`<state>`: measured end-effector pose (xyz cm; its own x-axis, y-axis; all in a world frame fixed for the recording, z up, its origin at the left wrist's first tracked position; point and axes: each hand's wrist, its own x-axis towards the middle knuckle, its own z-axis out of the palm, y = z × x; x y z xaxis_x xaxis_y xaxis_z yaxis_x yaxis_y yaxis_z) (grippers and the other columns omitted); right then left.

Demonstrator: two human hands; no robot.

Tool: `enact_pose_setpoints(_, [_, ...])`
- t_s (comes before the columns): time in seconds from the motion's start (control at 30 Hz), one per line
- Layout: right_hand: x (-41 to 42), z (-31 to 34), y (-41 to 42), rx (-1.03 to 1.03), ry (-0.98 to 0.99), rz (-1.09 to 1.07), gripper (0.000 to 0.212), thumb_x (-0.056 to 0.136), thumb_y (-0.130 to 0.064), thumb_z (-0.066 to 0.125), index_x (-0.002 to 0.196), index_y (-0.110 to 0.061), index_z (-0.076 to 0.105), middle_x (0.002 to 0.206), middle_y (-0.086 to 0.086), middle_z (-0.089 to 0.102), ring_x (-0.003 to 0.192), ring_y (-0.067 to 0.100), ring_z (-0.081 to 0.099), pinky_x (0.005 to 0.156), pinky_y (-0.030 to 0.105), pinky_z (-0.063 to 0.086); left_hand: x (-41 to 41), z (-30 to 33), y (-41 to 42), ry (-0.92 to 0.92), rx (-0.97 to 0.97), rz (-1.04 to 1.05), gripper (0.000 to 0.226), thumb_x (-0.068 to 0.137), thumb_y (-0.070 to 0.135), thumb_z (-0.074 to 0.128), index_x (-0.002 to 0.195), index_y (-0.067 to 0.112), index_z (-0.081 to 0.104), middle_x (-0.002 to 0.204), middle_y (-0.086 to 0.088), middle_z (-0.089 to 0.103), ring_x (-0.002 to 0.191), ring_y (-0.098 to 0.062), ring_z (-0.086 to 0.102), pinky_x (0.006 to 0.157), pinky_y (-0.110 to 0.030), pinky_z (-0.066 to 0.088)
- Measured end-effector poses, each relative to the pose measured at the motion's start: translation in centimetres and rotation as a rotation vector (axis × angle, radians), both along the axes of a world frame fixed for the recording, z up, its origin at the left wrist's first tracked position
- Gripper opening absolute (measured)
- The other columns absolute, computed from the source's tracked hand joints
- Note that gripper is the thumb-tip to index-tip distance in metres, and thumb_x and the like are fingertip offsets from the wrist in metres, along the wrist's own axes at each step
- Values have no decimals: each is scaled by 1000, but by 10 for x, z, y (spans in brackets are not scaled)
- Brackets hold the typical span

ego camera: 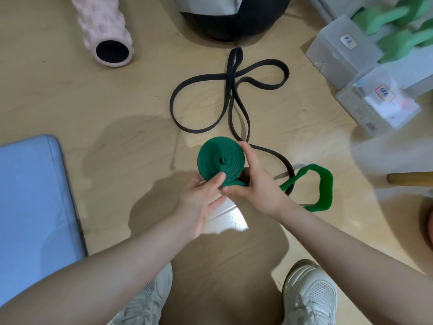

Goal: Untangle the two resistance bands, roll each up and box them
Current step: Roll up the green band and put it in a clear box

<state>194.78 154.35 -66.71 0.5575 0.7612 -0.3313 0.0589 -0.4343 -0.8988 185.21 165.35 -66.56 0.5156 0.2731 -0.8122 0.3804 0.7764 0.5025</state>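
A green resistance band (221,159) is mostly wound into a flat coil that I hold above the floor. My left hand (202,198) pinches the coil's lower edge with the thumb on top. My right hand (255,184) grips the coil's right side and underside. The band's loose tail loops out to the right on the floor (321,186). A black resistance band (230,90) lies unrolled in several loops on the wooden floor beyond the coil; one strand runs under the green tail. A white box (228,219) lies under my hands.
A pink foam roller (103,29) lies at the back left, a blue mat (32,202) at the left. A dark round bag (234,17) stands at the back. Clear plastic boxes (351,57) and green dumbbells (403,31) sit back right. My white shoes (309,296) are below.
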Motion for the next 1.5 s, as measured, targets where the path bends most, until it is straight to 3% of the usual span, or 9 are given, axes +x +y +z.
enact_pose_setpoints(0.2, [-14,-10,10,40,49,-104,82,81,-7,70,125,-44,11,105,-25,51,92,-6,60,80,7,45,2,-1,-2,-43,38,123,10,85,10,62,94,11,57,114,-13,66,107,-23,63,102,-35,42])
enact_pose_setpoints(0.43, [-19,-12,17,-9,65,-111,96,80,-6,71,145,-18,1,105,-32,43,92,-27,49,79,-1,38,5,-2,12,-2,142,117,12,83,8,66,78,13,55,92,-9,70,86,-20,69,78,-26,55])
enact_pose_setpoints(0.63, [-15,-18,8,-334,-141,82,109,84,-14,66,143,-20,-25,104,10,67,90,27,65,82,42,52,3,-6,23,-30,172,62,10,82,5,65,82,10,57,79,-2,72,76,-12,71,79,-24,56])
enact_pose_setpoints(0.73, [-6,-21,-2,-569,-288,317,66,92,-20,51,145,-19,12,99,14,64,88,33,61,75,40,50,3,-9,28,-47,223,-19,10,82,4,65,89,8,60,80,-1,70,79,-12,70,80,-24,56])
enact_pose_setpoints(0.8, [-1,-18,-4,-667,-464,528,30,96,-24,41,125,-14,41,99,12,60,94,31,58,76,36,42,3,-9,32,-49,239,-69,11,81,5,66,89,9,60,84,-2,71,81,-12,69,78,-22,56])
enact_pose_setpoints(0.9, [0,-16,-6,-586,-497,570,22,97,-23,40,114,-11,46,94,12,60,88,31,57,72,37,41,2,-10,41,-55,262,-113,10,81,7,66,89,11,62,85,-3,71,79,-13,70,75,-22,56])
enact_pose_setpoints(1.07, [9,-9,-5,-519,-400,446,35,95,-30,46,124,-11,40,94,13,62,83,31,59,67,40,49,1,-14,56,-34,247,-132,6,84,7,63,90,10,61,81,-4,71,72,-15,70,64,-20,56])
enact_pose_setpoints(1.27, [43,-4,-13,-367,-15,246,118,75,-18,76,143,-40,-18,90,18,65,87,24,63,90,41,48,1,-13,54,-56,256,-477,21,82,4,64,103,8,60,89,-9,69,73,-16,68,71,-23,57])
enact_pose_setpoints(1.5, [31,-8,-19,-339,60,431,113,73,-15,78,143,-49,-5,113,-17,56,100,0,55,91,16,37,10,-16,67,-32,239,-848,25,83,8,65,107,12,60,96,-13,69,80,-19,69,73,-23,57])
